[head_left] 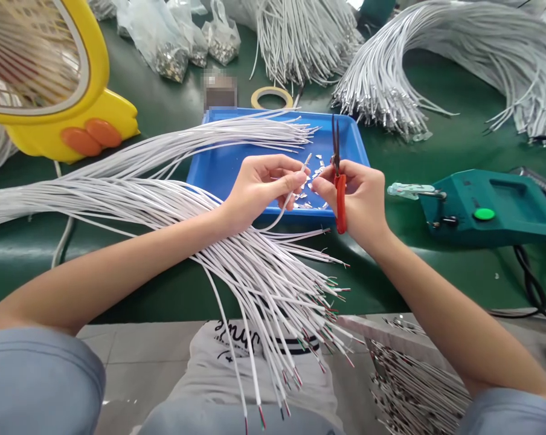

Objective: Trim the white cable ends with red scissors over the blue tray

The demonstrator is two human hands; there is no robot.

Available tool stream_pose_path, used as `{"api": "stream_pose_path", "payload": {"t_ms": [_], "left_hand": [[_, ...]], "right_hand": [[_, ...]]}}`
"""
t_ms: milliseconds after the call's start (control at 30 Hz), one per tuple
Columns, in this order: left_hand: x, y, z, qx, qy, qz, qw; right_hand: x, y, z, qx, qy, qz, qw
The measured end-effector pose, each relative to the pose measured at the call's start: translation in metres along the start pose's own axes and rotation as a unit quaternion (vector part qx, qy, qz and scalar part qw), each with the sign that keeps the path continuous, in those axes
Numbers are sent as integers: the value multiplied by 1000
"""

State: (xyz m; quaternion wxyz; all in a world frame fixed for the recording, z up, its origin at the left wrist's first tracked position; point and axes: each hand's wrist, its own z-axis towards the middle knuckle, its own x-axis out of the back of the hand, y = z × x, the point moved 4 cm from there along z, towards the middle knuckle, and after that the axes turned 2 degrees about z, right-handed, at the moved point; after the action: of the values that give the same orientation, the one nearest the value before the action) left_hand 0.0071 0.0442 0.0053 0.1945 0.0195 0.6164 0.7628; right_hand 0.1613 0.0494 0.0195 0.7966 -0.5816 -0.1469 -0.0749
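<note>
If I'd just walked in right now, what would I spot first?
Probably the big yellow fan at the upper left. Next, perhaps, the red-handled scissors in the right hand, near the right side of the blue tray. Then the white cables spreading from the left down to the bottom edge.

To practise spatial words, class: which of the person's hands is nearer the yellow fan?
Left. The left hand, holding a white cable, is right of the fan; the right hand, with the red-handled scissors, is farther right.
</note>
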Motion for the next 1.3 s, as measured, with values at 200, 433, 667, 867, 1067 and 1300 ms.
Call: {"api": "stream_pose_path", "payload": {"t_ms": [200, 433, 667, 867, 1067, 1300], "left_hand": [[4, -2, 2, -9, 11, 16, 1000], [5, 1, 3, -28, 11, 43, 999], [4, 1, 3, -33, 14, 66, 997], [3, 2, 3, -38, 36, 71, 996], [3, 3, 3, -35, 39, 73, 996], [1, 4, 2, -32, 37, 89, 995]], "right_hand": [[1, 3, 0, -10, -34, -58, 998], [-1, 1, -3, 53, -73, -193, 977], [-1, -2, -4, 52, -77, -211, 973], [-1, -2, -4, 38, -93, -217, 971], [-1, -4, -3, 39, -102, -244, 963], [-4, -4, -4, 36, -127, -224, 966]]}}
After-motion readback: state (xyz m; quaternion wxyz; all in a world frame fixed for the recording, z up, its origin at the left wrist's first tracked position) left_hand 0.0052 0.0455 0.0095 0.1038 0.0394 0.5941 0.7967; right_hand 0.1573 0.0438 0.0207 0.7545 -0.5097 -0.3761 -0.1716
